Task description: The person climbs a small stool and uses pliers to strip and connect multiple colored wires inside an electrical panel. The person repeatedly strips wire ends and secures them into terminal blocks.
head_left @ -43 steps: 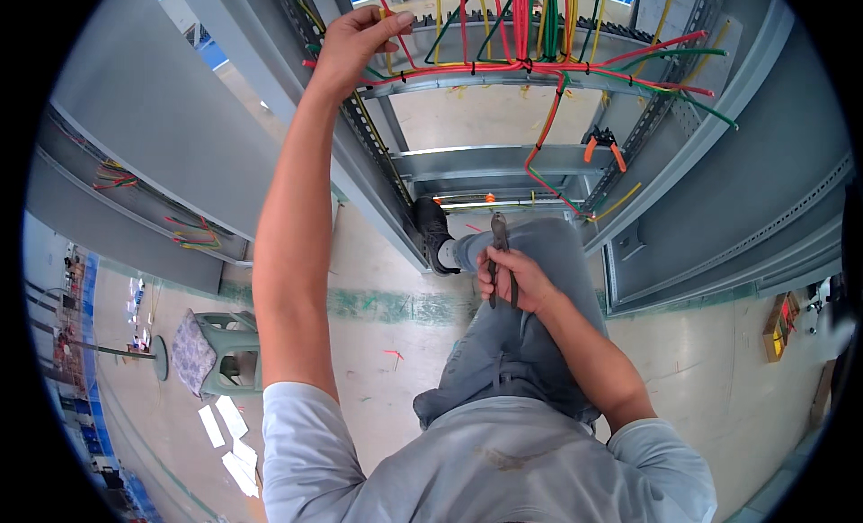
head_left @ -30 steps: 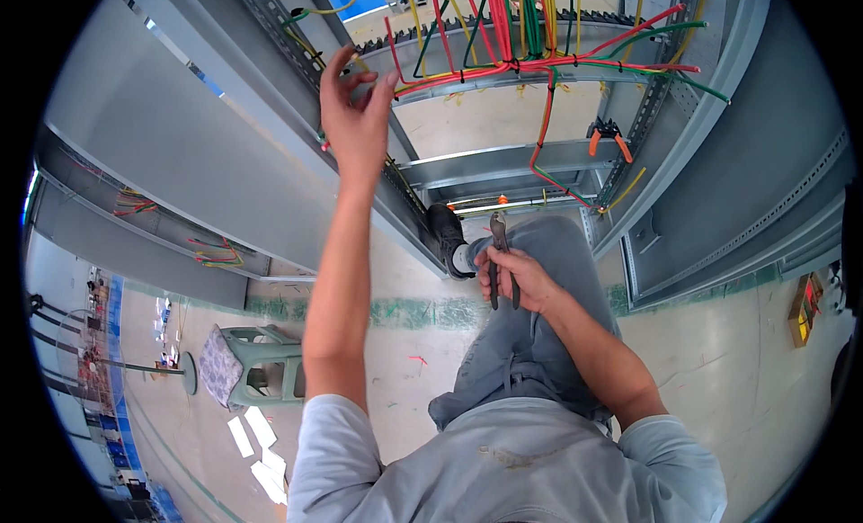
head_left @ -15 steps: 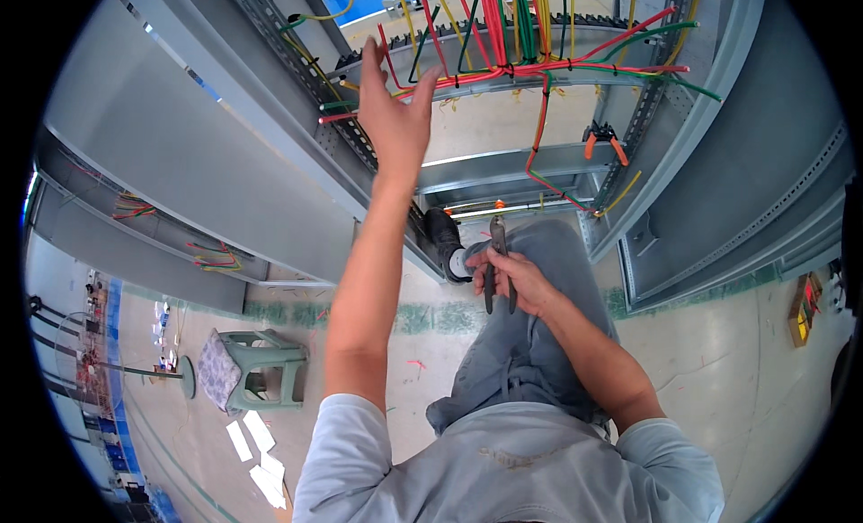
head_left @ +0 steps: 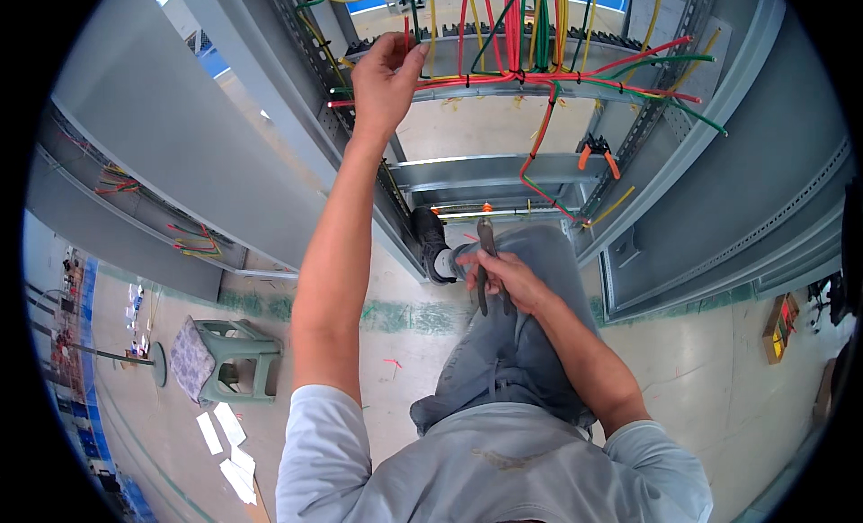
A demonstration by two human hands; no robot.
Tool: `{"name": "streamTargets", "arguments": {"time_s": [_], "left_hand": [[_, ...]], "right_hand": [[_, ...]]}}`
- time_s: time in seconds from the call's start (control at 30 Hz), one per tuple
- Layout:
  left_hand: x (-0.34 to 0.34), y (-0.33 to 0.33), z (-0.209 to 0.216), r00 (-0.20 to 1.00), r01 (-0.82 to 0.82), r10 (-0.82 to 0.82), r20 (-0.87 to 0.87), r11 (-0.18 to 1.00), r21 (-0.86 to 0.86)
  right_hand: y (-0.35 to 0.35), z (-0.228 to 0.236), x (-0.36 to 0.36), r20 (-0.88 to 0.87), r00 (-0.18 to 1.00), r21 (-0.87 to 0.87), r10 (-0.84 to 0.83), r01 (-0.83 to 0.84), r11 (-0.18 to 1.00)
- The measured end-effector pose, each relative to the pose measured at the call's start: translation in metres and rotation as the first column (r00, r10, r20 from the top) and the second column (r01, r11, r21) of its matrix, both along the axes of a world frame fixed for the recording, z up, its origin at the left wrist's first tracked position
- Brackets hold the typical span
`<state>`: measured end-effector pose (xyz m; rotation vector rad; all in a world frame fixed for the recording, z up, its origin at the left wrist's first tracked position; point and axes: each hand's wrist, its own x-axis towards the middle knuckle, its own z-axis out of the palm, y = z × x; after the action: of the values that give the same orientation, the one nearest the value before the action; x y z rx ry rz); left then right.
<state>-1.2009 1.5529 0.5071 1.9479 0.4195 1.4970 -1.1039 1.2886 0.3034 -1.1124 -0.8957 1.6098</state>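
Note:
My left hand point(head_left: 385, 87) is raised to the far left end of the wire bundle, thumb and fingers closed around a short upright red wire point(head_left: 406, 30). Beside it stands a dark green wire point(head_left: 415, 21); the exact grip is partly hidden by my fingers. Red, green and yellow wires run along a tied horizontal bundle point(head_left: 539, 77) inside the grey cabinet frame point(head_left: 503, 174). Low over my thigh, my right hand point(head_left: 512, 278) holds a pair of pliers point(head_left: 486, 240), jaws pointing away from me, with dark handles.
Orange-handled wire strippers point(head_left: 598, 154) hang on the frame's right post. Grey panels point(head_left: 207, 136) flank both sides. A green stool point(head_left: 243, 357) with a patterned cushion stands left, near white papers point(head_left: 229, 424). A box of coloured parts point(head_left: 778, 330) lies at the right.
My left hand has gone from spread fingers to a pinch around the red wire. The right hand keeps the pliers at my thigh. The whole view has shifted slightly.

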Motion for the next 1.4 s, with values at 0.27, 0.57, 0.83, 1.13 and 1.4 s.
{"name": "streamTargets", "arguments": {"time_s": [0.27,0.57,0.83,1.13,1.4], "left_hand": [[-0.007,0.02,-0.007,0.975,0.218,-0.214,0.067,0.974,-0.063],[-0.012,0.031,-0.019,0.953,0.269,-0.255,0.165,0.961,-0.07],[-0.022,0.033,-0.028,0.935,0.349,-0.325,0.142,0.916,-0.198],[-0.019,0.04,-0.037,0.842,0.495,-0.407,0.355,0.844,-0.206],[-0.014,0.03,-0.03,0.979,0.139,-0.151,0.137,0.986,0.092]], "right_hand": [[0.04,0.139,0.001,-0.128,0.962,0.185,0.24,-0.215,0.959],[0.115,0.224,-0.005,-0.282,0.859,0.404,0.427,-0.298,0.865],[0.137,0.232,-0.002,-0.305,0.845,0.438,0.44,-0.286,0.853],[0.151,0.247,0.007,-0.219,0.865,0.442,0.451,-0.324,0.836],[0.149,0.254,0.034,-0.22,0.852,0.461,0.475,-0.339,0.821]]}}
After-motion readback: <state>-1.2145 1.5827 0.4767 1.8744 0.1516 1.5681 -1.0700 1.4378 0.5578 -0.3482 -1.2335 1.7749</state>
